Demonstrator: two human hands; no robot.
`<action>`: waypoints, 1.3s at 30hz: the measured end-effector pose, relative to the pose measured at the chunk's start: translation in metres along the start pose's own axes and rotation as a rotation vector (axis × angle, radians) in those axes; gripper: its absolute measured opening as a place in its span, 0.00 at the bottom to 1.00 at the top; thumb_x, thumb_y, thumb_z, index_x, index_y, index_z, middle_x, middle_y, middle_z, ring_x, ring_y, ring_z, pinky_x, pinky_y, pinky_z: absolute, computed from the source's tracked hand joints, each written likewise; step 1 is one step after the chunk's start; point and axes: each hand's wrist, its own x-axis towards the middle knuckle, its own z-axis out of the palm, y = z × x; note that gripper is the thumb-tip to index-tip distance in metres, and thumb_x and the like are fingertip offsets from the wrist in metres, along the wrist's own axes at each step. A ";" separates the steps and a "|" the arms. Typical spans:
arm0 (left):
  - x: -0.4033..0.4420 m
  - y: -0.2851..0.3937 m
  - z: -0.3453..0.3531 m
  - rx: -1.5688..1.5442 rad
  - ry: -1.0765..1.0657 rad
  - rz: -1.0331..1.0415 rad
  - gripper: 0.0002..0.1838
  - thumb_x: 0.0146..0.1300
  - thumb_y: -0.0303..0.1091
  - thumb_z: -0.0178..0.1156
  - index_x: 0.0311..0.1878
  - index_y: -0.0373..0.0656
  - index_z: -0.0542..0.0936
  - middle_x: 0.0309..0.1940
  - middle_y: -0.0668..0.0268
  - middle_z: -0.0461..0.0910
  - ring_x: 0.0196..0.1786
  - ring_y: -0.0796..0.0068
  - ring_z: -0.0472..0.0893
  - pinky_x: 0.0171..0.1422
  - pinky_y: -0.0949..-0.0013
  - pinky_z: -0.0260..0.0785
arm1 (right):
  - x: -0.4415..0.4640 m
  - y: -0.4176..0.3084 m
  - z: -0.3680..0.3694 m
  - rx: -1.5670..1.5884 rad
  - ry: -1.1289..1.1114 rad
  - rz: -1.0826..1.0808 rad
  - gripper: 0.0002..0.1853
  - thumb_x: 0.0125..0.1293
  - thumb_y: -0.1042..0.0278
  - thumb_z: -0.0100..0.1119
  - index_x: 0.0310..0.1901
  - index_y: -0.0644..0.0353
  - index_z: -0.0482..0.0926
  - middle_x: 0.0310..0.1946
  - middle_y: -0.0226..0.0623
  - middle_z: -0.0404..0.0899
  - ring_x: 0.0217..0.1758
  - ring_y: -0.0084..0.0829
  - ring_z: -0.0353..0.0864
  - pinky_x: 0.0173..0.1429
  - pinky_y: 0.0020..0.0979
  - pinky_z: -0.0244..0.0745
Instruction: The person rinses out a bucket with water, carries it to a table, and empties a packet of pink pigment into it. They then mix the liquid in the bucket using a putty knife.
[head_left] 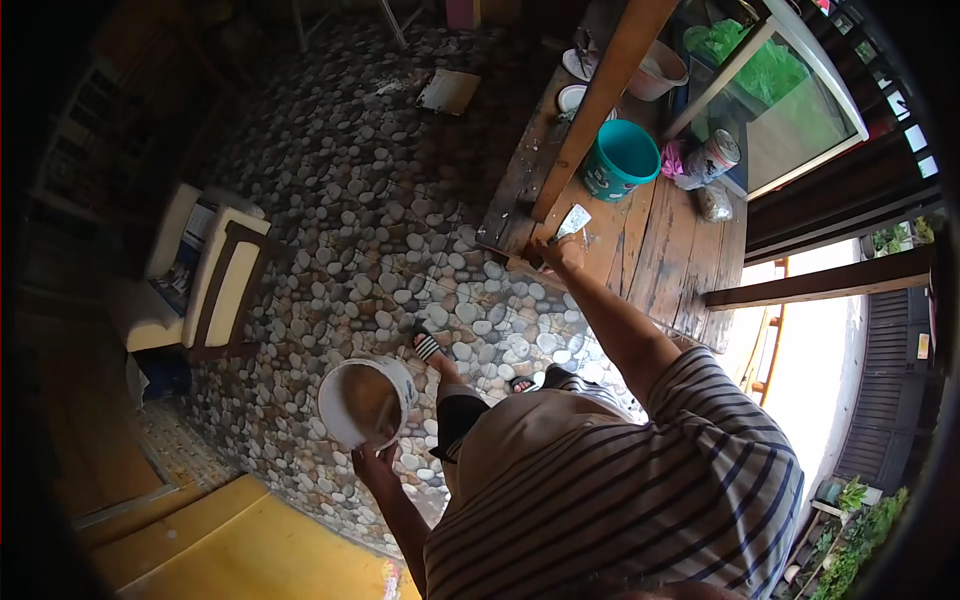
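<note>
Bucket (335,405) of white plastic, likely light and stiff, is over the pebble-patterned floor (440,300), curled fingers of the left hand (375,462) gripping its rim, a sound hold. Near the wooden tabletop's left corner, the right hand (558,254) wraps a scraper (573,221) by its handle; the thin blade likely flexes.

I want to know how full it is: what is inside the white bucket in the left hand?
Inside the white bucket, held by the left hand, a brownish, shadowed surface shows; I cannot tell if it is contents or bottom. The bucket's wall hides the rest.
</note>
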 end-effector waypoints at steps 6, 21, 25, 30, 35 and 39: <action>0.150 0.078 0.058 0.156 -0.097 -0.045 0.29 0.61 0.32 0.59 0.65 0.34 0.66 0.59 0.46 0.72 0.51 0.44 0.83 0.51 0.54 0.86 | 0.039 0.022 0.028 0.084 0.092 0.109 0.29 0.62 0.45 0.69 0.40 0.72 0.80 0.23 0.44 0.86 0.19 0.33 0.86 0.23 0.31 0.81; 0.374 0.216 0.327 0.556 -0.629 -0.096 0.27 0.65 0.32 0.56 0.68 0.40 0.66 0.56 0.51 0.77 0.48 0.56 0.85 0.42 0.60 0.85 | -0.062 -0.026 0.069 0.043 0.628 0.097 0.22 0.60 0.54 0.66 0.43 0.63 0.70 0.30 0.55 0.82 0.36 0.54 0.84 0.42 0.46 0.78; 0.369 0.229 0.433 0.634 -0.689 -0.152 0.25 0.67 0.26 0.54 0.68 0.38 0.66 0.56 0.50 0.77 0.47 0.56 0.86 0.42 0.61 0.87 | -0.078 -0.038 0.085 0.136 0.552 0.132 0.19 0.62 0.60 0.63 0.45 0.60 0.65 0.25 0.48 0.82 0.30 0.51 0.85 0.36 0.46 0.78; 0.386 0.222 0.543 0.702 -0.932 -0.144 0.20 0.68 0.26 0.55 0.62 0.36 0.69 0.52 0.53 0.79 0.44 0.60 0.86 0.37 0.62 0.87 | -0.135 -0.056 0.117 -0.051 0.519 -0.050 0.17 0.60 0.62 0.66 0.41 0.58 0.68 0.26 0.41 0.82 0.25 0.48 0.84 0.32 0.46 0.78; 0.373 0.213 0.640 0.808 -1.133 -0.231 0.15 0.68 0.27 0.57 0.55 0.33 0.71 0.47 0.55 0.80 0.41 0.65 0.86 0.36 0.64 0.87 | -0.123 -0.114 0.103 -0.079 0.602 -0.201 0.16 0.56 0.69 0.67 0.40 0.56 0.69 0.24 0.40 0.79 0.23 0.46 0.82 0.26 0.44 0.76; 0.354 0.196 0.701 0.869 -1.284 -0.234 0.13 0.67 0.27 0.57 0.53 0.33 0.72 0.43 0.56 0.81 0.38 0.67 0.86 0.36 0.64 0.87 | -0.079 -0.173 0.086 -0.005 0.697 -0.123 0.15 0.57 0.66 0.68 0.42 0.56 0.72 0.29 0.40 0.81 0.30 0.45 0.84 0.32 0.43 0.79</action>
